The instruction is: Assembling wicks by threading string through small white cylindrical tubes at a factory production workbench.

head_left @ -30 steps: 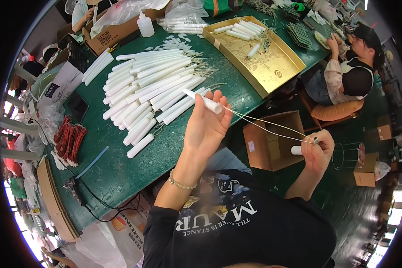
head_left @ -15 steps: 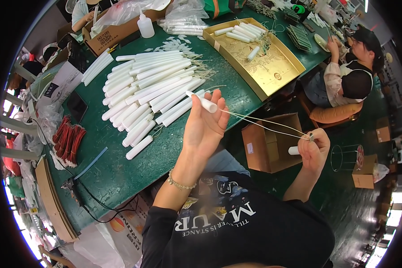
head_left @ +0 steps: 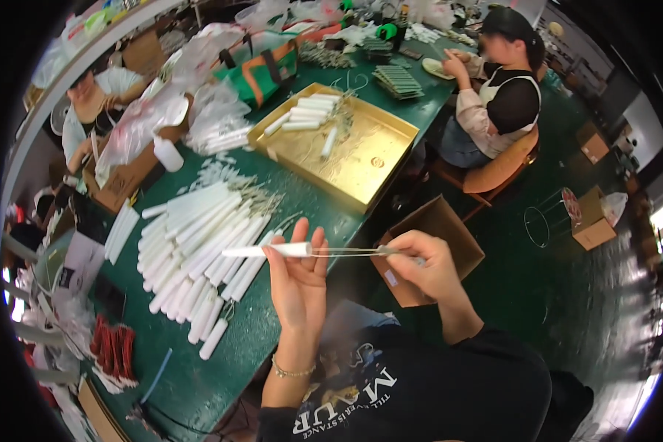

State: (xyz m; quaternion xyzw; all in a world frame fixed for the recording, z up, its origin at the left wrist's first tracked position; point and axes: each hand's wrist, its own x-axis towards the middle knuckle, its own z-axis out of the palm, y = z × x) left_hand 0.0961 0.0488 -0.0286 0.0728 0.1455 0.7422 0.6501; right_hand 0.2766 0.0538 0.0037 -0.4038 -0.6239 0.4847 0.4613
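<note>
My left hand is palm up near the table edge, its thumb against a slim white tube that lies across the fingers. Two thin pale wires run from the tube's right end, stretched straight, to my right hand. Its thumb and fingers are pinched on the wires; a small pale end shows at the fingers, too blurred to name. Left of my hands, a fanned pile of white tubes with wire ends covers part of the green table.
A gold tray holding several white tubes stands farther back. An open cardboard box is below the table edge. Red wire bundles and a white squeeze bottle are at left. A co-worker sits at the right.
My view has turned, shifting the scene. My right hand has come closer to my left, and the wires between them are shorter and level. The tube now points left.
</note>
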